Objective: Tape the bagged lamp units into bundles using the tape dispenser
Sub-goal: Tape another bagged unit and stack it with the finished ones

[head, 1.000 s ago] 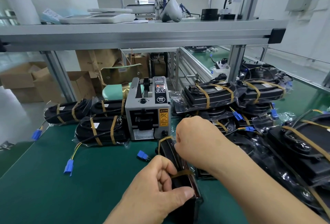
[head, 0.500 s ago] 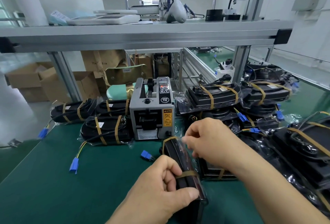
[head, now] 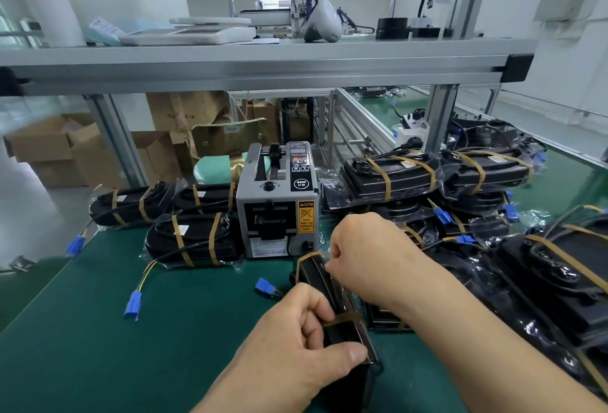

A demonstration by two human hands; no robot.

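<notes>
Both hands are on the bagged lamp unit (head: 316, 276): I see the left hand (head: 296, 347) clamped round its near end and the right hand (head: 365, 254) pinching at its far end. It stands on edge on the green mat (head: 98, 330), just in front of the tape dispenser (head: 278, 202), with taped bundles (head: 194, 238) either side.

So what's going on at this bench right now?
A person is bundling a bagged black lamp unit held on edge on the green bench. The left hand grips its near end beside one brown tape band; the right hand pinches at its far end by a second band. The tape dispenser sits just behind, with taped bundles lying left of it and more piled on the right.
</notes>
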